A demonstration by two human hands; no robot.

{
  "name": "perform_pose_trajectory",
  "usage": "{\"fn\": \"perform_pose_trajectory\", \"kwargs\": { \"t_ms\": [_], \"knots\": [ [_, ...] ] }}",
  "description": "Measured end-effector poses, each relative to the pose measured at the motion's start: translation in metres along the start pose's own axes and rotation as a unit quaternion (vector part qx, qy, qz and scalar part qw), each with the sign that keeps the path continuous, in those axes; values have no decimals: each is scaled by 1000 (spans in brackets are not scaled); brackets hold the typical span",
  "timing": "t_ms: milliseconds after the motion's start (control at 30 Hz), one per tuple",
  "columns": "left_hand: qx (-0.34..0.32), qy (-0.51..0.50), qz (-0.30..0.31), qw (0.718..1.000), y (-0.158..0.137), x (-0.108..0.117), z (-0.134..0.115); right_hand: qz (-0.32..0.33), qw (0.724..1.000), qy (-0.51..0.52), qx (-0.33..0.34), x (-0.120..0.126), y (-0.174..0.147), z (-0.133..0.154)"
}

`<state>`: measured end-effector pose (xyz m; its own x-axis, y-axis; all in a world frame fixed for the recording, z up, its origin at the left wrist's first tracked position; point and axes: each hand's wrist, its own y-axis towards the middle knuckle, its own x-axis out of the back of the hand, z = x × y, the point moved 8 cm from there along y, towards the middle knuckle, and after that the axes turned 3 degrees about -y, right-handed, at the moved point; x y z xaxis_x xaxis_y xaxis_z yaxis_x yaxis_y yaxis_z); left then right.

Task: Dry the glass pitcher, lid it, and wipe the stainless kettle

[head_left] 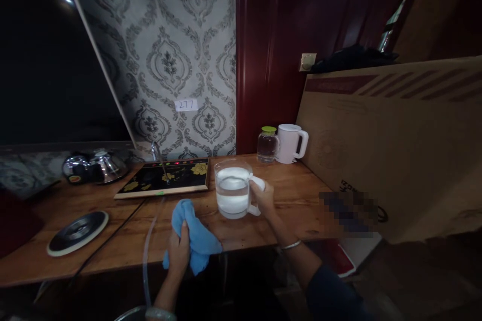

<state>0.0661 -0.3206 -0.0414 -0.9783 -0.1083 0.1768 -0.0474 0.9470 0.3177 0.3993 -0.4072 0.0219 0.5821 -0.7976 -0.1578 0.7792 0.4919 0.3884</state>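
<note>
A clear jug with a white handle sits above the front part of the wooden table, near its middle; whether its base touches the wood cannot be told. The right hand is closed around the jug's handle, fingers wrapped through it, a thin bracelet on the wrist. The left hand is closed on a blue cloth, which is bunched in the grip and lies at the table's front edge, just left of the jug.

Behind the jug lies a black tray with gold flowers and a small spout standing on it. Left of the tray sit a shiny metal kettle and, nearer the front, a round dark disc. At the back right corner stand a small glass jar with a green lid and, touching beside it, a white mug. A large cardboard sheet leans along the table's right side. A clear tube hangs down over the front edge.
</note>
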Motion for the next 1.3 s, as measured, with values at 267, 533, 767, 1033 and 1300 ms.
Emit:
{"fn": "perform_pose_trajectory", "kwargs": {
  "t_ms": [267, 533, 767, 1033, 1300],
  "knots": [
    [22, 6, 17, 1000, -3, -3, 1, -54, 998, -1, -28, 22, 26, -17],
    [23, -42, -6, 999, -2, -6, 5, -49, 998, -19, -42, 13, 5, -14],
    [5, -60, -41, 997, 23, -2, 0, -15, 998, -45, -46, 4, -19, -1],
    [-15, -26, -38, 999, 68, -14, 5, -2, 993, -54, -103, -7, -52, 7],
    [-18, 77, 25, 997, 61, 14, 1, 5, 985, -88, -146, -12, -83, 11]
  ]
}}
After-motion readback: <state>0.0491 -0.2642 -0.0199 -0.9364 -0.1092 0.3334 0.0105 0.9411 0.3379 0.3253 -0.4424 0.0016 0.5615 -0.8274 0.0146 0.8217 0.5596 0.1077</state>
